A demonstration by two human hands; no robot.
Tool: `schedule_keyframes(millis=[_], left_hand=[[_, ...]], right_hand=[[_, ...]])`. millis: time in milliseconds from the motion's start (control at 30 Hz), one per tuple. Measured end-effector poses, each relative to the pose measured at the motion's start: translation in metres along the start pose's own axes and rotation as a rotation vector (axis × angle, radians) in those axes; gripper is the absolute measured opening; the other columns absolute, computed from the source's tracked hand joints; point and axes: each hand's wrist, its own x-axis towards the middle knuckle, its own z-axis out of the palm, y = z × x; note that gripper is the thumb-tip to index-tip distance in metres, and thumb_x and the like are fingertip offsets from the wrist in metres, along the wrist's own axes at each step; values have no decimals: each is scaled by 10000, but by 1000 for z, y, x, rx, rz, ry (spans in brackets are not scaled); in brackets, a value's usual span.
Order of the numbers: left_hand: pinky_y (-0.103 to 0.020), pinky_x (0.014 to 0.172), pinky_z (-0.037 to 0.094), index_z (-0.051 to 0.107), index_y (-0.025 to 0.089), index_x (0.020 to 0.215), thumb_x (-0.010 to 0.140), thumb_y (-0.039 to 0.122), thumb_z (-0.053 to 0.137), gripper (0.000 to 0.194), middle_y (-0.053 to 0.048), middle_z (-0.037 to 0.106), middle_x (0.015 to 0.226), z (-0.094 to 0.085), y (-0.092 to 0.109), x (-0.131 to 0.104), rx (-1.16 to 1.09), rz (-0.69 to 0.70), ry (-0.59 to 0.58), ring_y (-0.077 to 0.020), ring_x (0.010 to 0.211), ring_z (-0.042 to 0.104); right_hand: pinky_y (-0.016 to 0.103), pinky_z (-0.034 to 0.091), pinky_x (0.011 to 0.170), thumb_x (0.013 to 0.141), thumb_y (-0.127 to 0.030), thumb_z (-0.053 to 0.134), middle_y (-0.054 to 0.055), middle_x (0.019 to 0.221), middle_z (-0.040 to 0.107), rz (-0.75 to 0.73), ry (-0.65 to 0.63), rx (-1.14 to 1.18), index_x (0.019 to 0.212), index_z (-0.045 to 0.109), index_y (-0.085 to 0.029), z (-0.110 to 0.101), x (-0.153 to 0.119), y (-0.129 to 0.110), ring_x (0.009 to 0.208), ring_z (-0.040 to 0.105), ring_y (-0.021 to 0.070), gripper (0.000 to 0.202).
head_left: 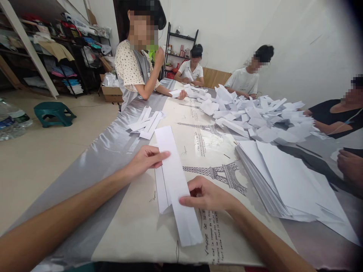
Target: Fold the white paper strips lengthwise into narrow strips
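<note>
A long folded strip of white paper (177,177) is held above the table between my two hands. My left hand (150,156) pinches its left edge near the upper end, thumb on top. Lower down, my right hand (204,194) grips the right edge, with the thumb on the front and the fingers behind. Another folded white paper (162,192) shows partly beneath the strip, lying on the printed tablecloth; its rest is hidden. Just beyond my left hand lies a small pile of folded paper strips (146,122).
A stack of flat white sheets (286,181) lies to my right. Behind it spreads a large heap of folded papers (255,113). Several people sit or stand around the table (113,211). A green stool (54,114) and a cardboard box (112,92) stand on the floor at left.
</note>
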Motion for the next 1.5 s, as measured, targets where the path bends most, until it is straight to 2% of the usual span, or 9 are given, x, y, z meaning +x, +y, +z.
schedule_keyframes(millis=[200, 667, 767, 933, 1000, 1100, 1233, 1367, 1500], left_hand=[[-250, 498, 207, 437, 168, 511, 868, 397, 750, 527, 58, 303, 512, -20, 7, 6, -141, 28, 201, -68, 493, 241], [-201, 465, 280, 558, 144, 645, 909, 342, 696, 358, 33, 437, 582, -24, -2, 12, -350, 27, 219, -45, 461, 301], [-202, 444, 272, 637, 140, 733, 929, 356, 630, 292, 42, 424, 578, -36, -3, 16, -425, -15, 338, -44, 429, 272], [-226, 466, 310, 704, 142, 734, 939, 328, 539, 322, 4, 477, 603, -51, -4, 17, -63, 85, 566, -90, 485, 398], [-242, 548, 393, 723, 165, 819, 977, 346, 495, 331, -7, 538, 649, -41, -6, 12, 249, 178, 464, -126, 568, 494], [-341, 866, 494, 706, 192, 1110, 1031, 391, 441, 340, -71, 696, 1039, -15, -15, 1, 736, 316, 136, -211, 948, 640], [-434, 1137, 370, 607, 187, 1344, 1083, 416, 351, 431, -124, 561, 1440, 8, -30, -11, 1123, 409, -172, -265, 1342, 496], [-439, 1150, 340, 548, 212, 1431, 1092, 465, 320, 480, -132, 460, 1527, 9, -34, -16, 1210, 341, -199, -285, 1412, 415], [-443, 1090, 368, 530, 252, 1445, 1085, 492, 323, 479, -113, 526, 1412, 9, -28, -17, 1230, 324, -195, -287, 1295, 488]], right_hand=[[254, 216, 509, 929, -336, 659, -61, 640, 360, -5, -3, 14, 706, 586, -179, -2, -1, -5, 566, 283, 82, 282], [262, 207, 516, 978, -396, 608, -55, 667, 367, -16, 41, 25, 691, 503, -186, -15, -4, -5, 572, 296, 83, 370], [259, 204, 505, 974, -423, 611, -63, 639, 339, 30, 20, -12, 671, 488, -188, -15, -6, -5, 555, 273, 82, 403], [252, 308, 514, 999, -427, 553, -36, 688, 440, 90, 121, -108, 788, 608, -194, -14, -7, 1, 577, 368, 100, 318], [265, 370, 542, 985, -375, 565, -23, 740, 503, 102, 287, -221, 1023, 657, -222, -14, -5, 7, 612, 428, 122, 183], [303, 451, 602, 961, -292, 561, -14, 808, 563, 128, 476, -425, 1346, 547, -272, -16, -4, 15, 646, 492, 148, 385], [370, 521, 708, 985, -260, 494, 24, 908, 612, 137, 464, -628, 1417, 518, -284, -15, -6, 18, 740, 576, 187, 434], [407, 550, 854, 1010, -250, 437, 52, 1056, 601, 140, 485, -716, 1432, 492, -298, -10, -9, 15, 960, 620, 221, 428], [406, 558, 862, 1004, -247, 444, 58, 1077, 590, 141, 519, -703, 1392, 519, -283, -8, -9, 14, 960, 617, 217, 397]])
